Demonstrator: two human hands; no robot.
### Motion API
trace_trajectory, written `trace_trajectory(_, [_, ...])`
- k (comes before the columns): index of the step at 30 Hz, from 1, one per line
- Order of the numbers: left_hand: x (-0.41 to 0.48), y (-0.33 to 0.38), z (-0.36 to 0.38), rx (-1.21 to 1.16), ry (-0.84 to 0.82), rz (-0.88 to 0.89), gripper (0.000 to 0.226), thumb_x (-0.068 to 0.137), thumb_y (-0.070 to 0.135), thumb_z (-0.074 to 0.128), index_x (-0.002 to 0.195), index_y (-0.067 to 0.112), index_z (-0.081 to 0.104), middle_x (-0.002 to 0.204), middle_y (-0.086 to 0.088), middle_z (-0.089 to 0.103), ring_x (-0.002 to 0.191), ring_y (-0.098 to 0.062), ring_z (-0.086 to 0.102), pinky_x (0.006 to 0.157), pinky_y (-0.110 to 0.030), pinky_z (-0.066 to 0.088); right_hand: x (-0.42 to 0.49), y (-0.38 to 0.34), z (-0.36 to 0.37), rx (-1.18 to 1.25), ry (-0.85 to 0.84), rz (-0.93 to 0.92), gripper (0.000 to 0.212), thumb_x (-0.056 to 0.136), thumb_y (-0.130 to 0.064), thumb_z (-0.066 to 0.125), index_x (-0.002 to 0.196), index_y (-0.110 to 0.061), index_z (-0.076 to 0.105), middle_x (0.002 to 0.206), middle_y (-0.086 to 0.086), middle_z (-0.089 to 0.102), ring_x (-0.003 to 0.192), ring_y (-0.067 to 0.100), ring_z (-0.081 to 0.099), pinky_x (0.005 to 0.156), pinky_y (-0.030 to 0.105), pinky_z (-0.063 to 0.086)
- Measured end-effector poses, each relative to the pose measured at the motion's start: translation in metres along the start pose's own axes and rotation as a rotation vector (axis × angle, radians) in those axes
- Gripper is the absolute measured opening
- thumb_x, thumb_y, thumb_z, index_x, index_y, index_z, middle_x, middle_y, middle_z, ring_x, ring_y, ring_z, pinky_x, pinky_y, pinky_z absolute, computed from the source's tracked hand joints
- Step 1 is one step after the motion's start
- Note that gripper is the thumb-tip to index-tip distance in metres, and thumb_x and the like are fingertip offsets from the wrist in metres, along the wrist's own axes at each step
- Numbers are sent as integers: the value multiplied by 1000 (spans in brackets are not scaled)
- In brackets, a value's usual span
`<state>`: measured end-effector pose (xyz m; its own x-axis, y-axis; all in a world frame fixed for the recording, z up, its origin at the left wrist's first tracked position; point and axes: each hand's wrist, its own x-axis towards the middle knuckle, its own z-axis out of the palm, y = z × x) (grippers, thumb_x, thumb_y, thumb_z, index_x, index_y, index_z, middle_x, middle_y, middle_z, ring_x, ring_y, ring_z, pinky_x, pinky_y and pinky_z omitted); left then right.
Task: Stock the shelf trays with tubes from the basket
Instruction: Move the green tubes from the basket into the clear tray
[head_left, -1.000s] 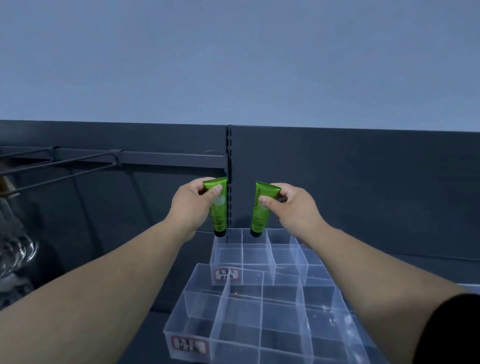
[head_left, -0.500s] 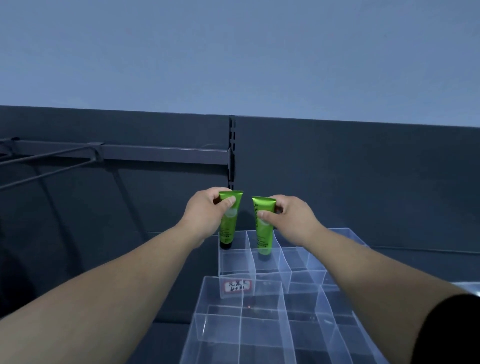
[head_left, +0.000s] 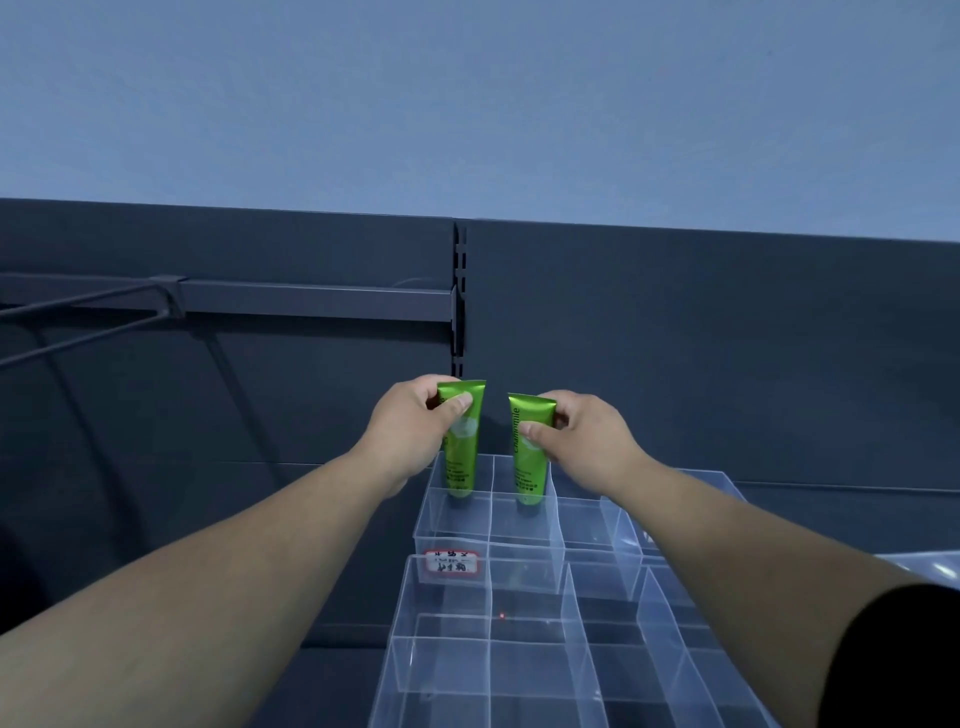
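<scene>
Dark back panel (head_left: 675, 338), slotted upright (head_left: 459, 291) behind tubes (head_left: 465, 462); rail (head_left: 311, 299) left; trays (head_left: 524, 564) below.

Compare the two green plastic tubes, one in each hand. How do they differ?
The left hand holds the left green plastic tube in the back-left compartment of the upper clear plastic tray; the right hand holds the right green plastic tube in the compartment beside it. The right tube shows lettering along its edge; the hand covers the left tube's edge. Both stand upright, cap down, pinched near the flat end.
</scene>
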<state>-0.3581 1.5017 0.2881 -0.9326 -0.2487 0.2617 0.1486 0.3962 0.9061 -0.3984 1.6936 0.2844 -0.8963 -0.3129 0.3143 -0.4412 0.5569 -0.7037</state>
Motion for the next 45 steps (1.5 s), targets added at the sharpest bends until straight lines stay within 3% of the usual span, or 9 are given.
trace_trajectory(15, [10,-4,8,7,-173,30,10,94,24,58,97,28,66,96,1,70,95,-18,65,90,-36,53,3,-3,-4,26,-67,67,17,89,-26,67,104,-20,61,96,4,69,92,19,65,83,34,52])
trace_trajectory(23, [6,-3,4,18,-137,61,12,95,22,56,98,30,65,98,1,69,93,-15,63,76,-23,48,0,-1,-5,84,-35,105,25,87,-18,68,109,-25,56,98,2,70,94,18,66,85,30,52])
trace_trajectory(28, [1,2,3,25,-134,60,13,96,21,56,99,29,65,99,3,68,93,-11,62,70,-16,43,-3,-5,-7,66,-1,117,22,90,-16,64,108,-27,57,99,-3,68,86,8,63,60,8,41])
trace_trajectory(30, [-1,3,3,32,-121,57,13,96,20,55,98,29,65,98,4,68,91,-9,61,68,-15,41,-5,-7,-8,47,8,120,20,93,-15,60,108,-27,57,97,-4,66,77,6,59,51,6,38])
trace_trajectory(36, [-5,6,4,37,-42,50,14,96,17,54,98,25,66,85,7,63,70,-4,53,59,-15,39,-8,-8,-8,-33,5,129,22,96,-13,51,114,-26,55,87,-2,58,64,7,50,51,15,35])
trace_trajectory(45, [-10,14,3,58,-55,38,22,100,21,46,104,27,67,94,11,65,76,-2,56,59,-12,38,-8,-13,-12,-30,41,183,25,97,-10,45,110,-29,54,83,-7,61,70,11,53,50,18,43])
